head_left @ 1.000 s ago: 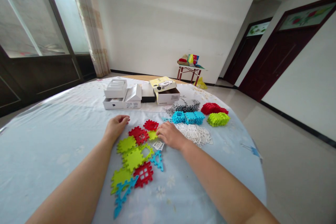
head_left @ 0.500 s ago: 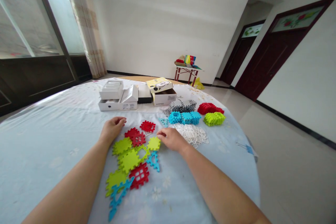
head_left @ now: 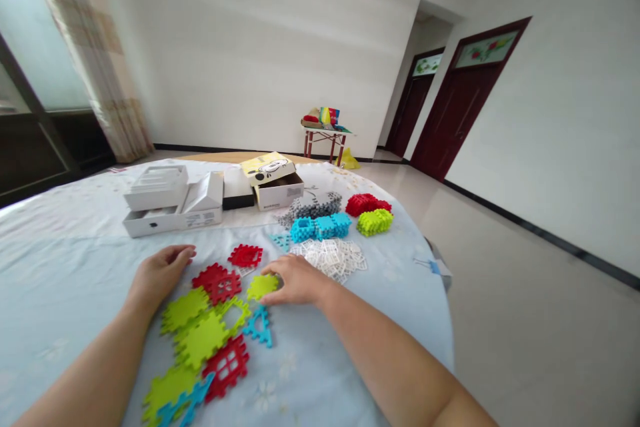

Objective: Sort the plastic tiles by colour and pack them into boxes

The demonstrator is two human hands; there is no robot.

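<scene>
The right hand [head_left: 299, 279], thumb and fingers apart, straddles the small green square [head_left: 259, 287]; the left hand [head_left: 161, 272] holds its fingers together.

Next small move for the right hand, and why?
Probably close the right hand on the lime-green, toothed, square plastic piece. Thumb and index finger stand apart at its right side, and the piece lies separate from the other green ones. I'd keep the thumb clear of the blue triangular plastic piece just below.

Tiles [head_left: 201, 340] on tablecloth [head_left: 320, 363] between hands [head_left: 300, 280], boxes [head_left: 283, 196] behind, tile stacks [head_left: 327, 227] at right, side table [head_left: 320, 129] beyond
</scene>
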